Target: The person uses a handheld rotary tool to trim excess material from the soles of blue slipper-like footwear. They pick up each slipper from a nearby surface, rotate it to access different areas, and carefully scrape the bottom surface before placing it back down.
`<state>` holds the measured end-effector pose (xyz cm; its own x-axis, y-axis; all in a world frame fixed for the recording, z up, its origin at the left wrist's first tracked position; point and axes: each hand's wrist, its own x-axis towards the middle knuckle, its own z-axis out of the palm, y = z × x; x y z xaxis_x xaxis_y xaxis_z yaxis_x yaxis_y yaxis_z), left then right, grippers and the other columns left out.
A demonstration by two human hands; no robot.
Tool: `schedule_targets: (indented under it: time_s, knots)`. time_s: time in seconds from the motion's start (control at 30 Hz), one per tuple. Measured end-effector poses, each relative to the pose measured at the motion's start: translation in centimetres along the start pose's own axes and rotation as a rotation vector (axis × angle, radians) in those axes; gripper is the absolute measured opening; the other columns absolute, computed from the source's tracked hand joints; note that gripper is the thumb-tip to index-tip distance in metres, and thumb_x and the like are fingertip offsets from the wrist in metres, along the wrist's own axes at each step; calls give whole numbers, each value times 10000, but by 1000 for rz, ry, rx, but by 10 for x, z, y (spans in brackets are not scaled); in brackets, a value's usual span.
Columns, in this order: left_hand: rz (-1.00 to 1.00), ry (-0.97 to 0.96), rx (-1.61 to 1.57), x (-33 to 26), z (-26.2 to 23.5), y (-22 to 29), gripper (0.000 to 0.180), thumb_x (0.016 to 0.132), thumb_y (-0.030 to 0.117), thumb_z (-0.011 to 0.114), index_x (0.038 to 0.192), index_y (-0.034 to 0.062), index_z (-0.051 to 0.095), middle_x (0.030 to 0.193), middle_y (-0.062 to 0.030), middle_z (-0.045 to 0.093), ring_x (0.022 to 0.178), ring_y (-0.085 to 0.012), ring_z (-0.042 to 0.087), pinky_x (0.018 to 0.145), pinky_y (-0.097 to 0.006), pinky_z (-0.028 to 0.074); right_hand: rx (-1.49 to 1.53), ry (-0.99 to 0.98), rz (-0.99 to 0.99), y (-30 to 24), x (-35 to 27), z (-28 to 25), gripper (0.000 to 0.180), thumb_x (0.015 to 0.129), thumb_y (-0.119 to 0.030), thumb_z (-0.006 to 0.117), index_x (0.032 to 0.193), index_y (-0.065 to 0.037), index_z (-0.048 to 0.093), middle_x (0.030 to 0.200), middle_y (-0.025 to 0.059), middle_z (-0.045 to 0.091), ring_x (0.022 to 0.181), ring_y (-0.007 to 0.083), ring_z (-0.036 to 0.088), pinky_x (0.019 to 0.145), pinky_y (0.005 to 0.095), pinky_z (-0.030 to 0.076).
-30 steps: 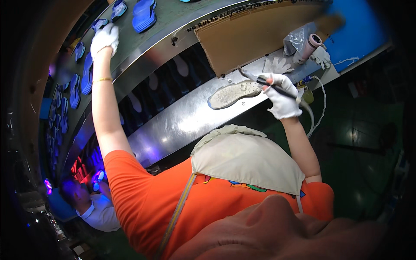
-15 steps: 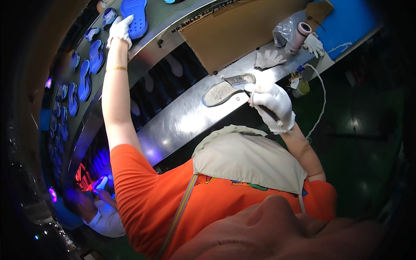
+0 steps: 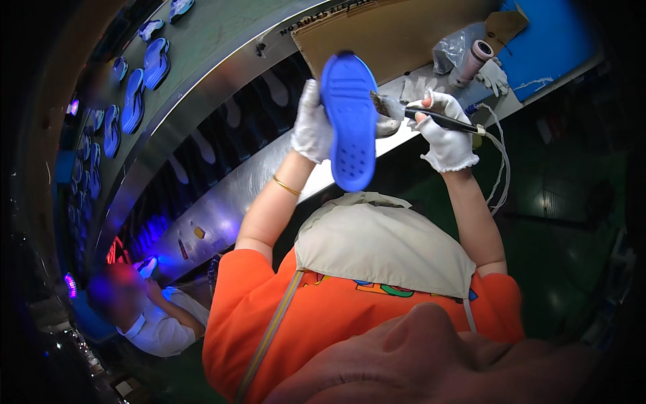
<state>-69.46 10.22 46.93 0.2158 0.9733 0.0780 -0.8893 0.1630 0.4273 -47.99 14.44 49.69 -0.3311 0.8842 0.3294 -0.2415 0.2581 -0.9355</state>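
Blue shoe sole [image 3: 348, 121], matte foam, oval, ridged tread with small dimples near the heel, held upright in front of the chest above the shiny metal conveyor edge [image 3: 222, 202]. Left hand [image 3: 311, 124] in white knit glove is clamped on the sole's edge. Right hand [image 3: 445, 131], same glove, is closed round a thin black-handled brush [image 3: 431, 118], bristle tip touching the sole's rim. More blue soles [image 3: 145, 74] lie on the curved belt, well apart.
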Motion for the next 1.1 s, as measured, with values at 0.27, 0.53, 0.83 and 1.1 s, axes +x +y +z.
schedule_targets:
  time_s: [0.27,0.53,0.83,1.1]
  knots:
    - [-91,-74,-239,-6,-5,-43,779,831,706,376,1269,68,463,1202,-199,549,1066,-348,569,920,-496,470,-374,-267,-420,-21,14,21,155,728,69,614,840,-30,575,783,74,612,676,144,587,625,256,476]
    - [60,126,-130,1,8,-35,821,831,732,303,1243,47,493,1210,-256,533,1089,-387,542,941,-496,446,-566,-546,-502,-11,-22,16,205,676,83,635,827,-51,600,698,57,602,674,196,600,673,284,482]
    - [236,289,-3,0,7,-75,648,867,659,386,1183,108,511,1080,-90,576,970,-213,584,877,-351,501,-204,-15,-183,6,0,22,191,798,33,631,970,-4,557,848,72,635,733,116,620,704,239,513]
    - [228,350,-4,-4,7,-69,709,797,720,444,1163,118,523,1085,-82,599,992,-245,583,920,-396,474,14,-52,-12,8,-14,23,201,777,39,622,962,-7,558,871,88,639,747,120,623,713,251,517]
